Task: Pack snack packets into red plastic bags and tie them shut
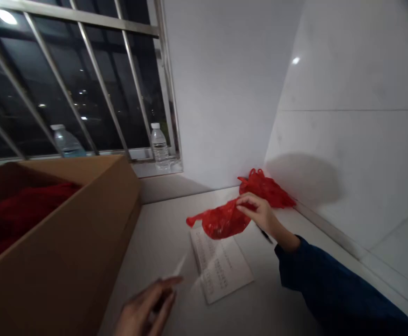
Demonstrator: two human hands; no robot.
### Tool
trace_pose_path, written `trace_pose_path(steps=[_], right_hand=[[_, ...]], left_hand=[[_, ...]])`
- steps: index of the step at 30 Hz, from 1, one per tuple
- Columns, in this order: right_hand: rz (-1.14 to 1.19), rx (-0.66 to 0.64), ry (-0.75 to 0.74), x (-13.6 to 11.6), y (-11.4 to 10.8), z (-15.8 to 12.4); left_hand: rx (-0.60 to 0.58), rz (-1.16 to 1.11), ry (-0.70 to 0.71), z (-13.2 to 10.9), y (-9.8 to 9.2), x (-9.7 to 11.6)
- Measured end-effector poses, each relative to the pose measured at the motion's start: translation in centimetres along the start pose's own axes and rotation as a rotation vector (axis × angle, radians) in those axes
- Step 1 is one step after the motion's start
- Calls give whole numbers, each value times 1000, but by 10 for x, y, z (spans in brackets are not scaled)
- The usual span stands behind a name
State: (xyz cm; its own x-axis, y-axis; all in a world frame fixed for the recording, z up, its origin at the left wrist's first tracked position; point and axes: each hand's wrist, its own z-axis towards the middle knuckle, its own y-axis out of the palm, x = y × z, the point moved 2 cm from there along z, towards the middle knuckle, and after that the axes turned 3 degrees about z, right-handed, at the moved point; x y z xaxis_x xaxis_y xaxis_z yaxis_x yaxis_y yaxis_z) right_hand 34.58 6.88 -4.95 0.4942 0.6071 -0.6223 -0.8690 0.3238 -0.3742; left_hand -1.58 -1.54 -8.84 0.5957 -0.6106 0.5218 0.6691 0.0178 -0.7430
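My right hand point(258, 212) pinches the upper right edge of a red plastic bag point(224, 221) between thumb and fingers. The bag bulges at the bottom, and what it contains cannot be made out. One end of it sticks out to the left. It hangs over the far end of a sheet or notebook point(221, 270) with handwriting on it. Low in the view, my left hand point(148, 305) is open, slightly blurred, with index finger and thumb apart and nothing visible between them. Part of a dark pen-like object point(266, 237) shows under my right wrist.
A large cardboard box point(95, 205) with red material point(25, 205) inside stands at the left. More red plastic bags point(266, 189) lie in the far corner by the walls. Two clear bottles, one left point(67, 142) and one right point(159, 147), stand by the barred window.
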Motion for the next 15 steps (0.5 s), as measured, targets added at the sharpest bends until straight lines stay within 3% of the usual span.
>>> trace_pose_path(steps=[4, 5, 7, 10, 15], right_hand=[[88, -267, -78, -16, 57, -49], [73, -304, -85, -16, 65, -60], [47, -329, -81, -16, 73, -75], [17, -274, -44, -18, 71, -85], [-175, -147, -117, -31, 68, -88]], left_hand=[[275, -11, -94, 31, -15, 7], [256, -3, -97, 39, -11, 9], [109, 17, -31, 51, 6, 11], [-71, 42, 66, 63, 36, 13], [-141, 170, 109, 72, 62, 17]])
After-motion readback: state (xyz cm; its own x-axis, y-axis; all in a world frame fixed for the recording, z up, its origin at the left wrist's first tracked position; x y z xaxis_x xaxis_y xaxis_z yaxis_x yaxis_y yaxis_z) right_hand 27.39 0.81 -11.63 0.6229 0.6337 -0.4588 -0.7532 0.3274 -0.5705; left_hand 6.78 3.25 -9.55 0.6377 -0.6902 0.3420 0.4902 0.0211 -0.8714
